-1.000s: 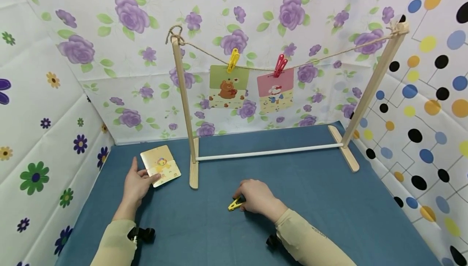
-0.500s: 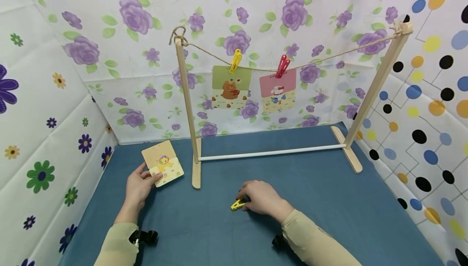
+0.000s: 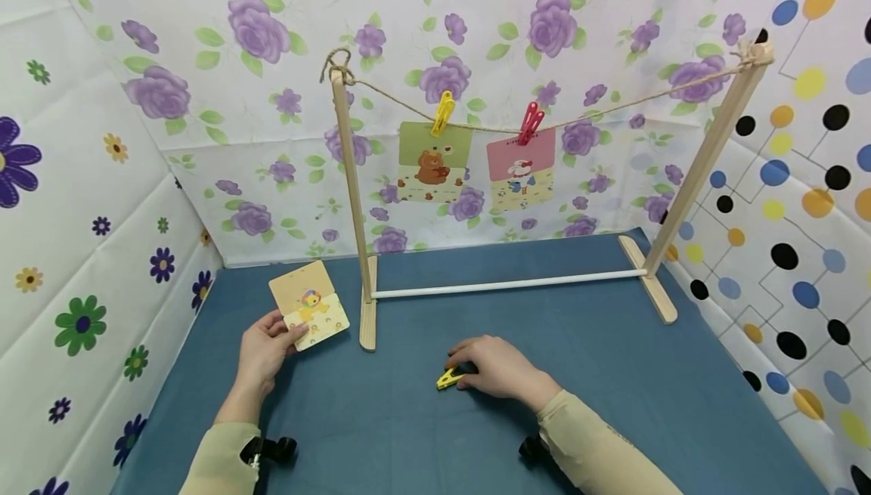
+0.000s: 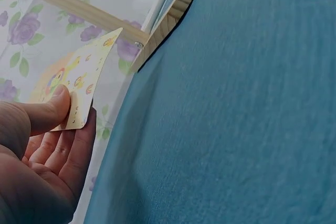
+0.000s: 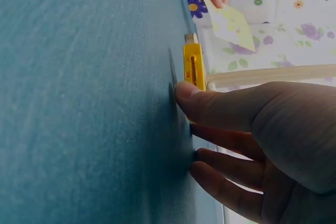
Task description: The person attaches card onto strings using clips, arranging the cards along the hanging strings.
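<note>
My left hand (image 3: 261, 353) pinches a yellow card (image 3: 309, 304) with a small cartoon animal on it, thumb on the printed face and fingers behind. In the left wrist view the card (image 4: 79, 82) tilts up off the table. My right hand (image 3: 500, 369) pinches a yellow clothespin (image 3: 447, 378) low over the table, in front of the frame; in the right wrist view the clothespin (image 5: 193, 64) points away from the thumb. A green bear card (image 3: 432, 170) and a pink-topped card (image 3: 522, 177) hang from the twine (image 3: 599, 116), under a yellow clothespin (image 3: 443, 113) and a red clothespin (image 3: 531, 123).
A wooden frame stands at the back, with a left post (image 3: 352, 185), a right post (image 3: 708, 162) and a white crossbar (image 3: 510, 285) low between them. Flowered cloth (image 3: 272, 102) hangs behind the blue table (image 3: 381, 434); a dotted cloth (image 3: 789, 253) is at the right.
The left hand has brought the yellow card slightly right and turned it a little. The clothespin stays pinched in the right hand, nearly in place. The whole view has shifted slightly.
</note>
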